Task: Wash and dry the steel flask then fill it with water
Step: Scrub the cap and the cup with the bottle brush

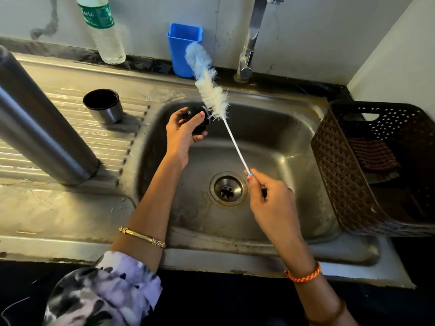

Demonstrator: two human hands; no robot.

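Observation:
The tall steel flask (pixel 40 123) stands upright on the ribbed drainboard at the left, apart from both hands. Its steel cup lid (pixel 103 105) sits mouth-up on the drainboard behind it. My left hand (pixel 181 135) holds the flask's black stopper (pixel 199 121) over the back left of the sink basin (pixel 282 137). My right hand (pixel 268 196) pinches the end of a long bottle brush (pixel 211 90); its white and blue bristles rest against the stopper. The tap (pixel 249 43) above the basin shows no running water.
A blue plastic holder (pixel 183 50) and a clear water bottle (pixel 103 29) stand on the back ledge. A brown woven basket (pixel 367 165) holding a dark cloth (pixel 372 154) leans over the sink's right side. The drain (pixel 227 188) lies between my forearms.

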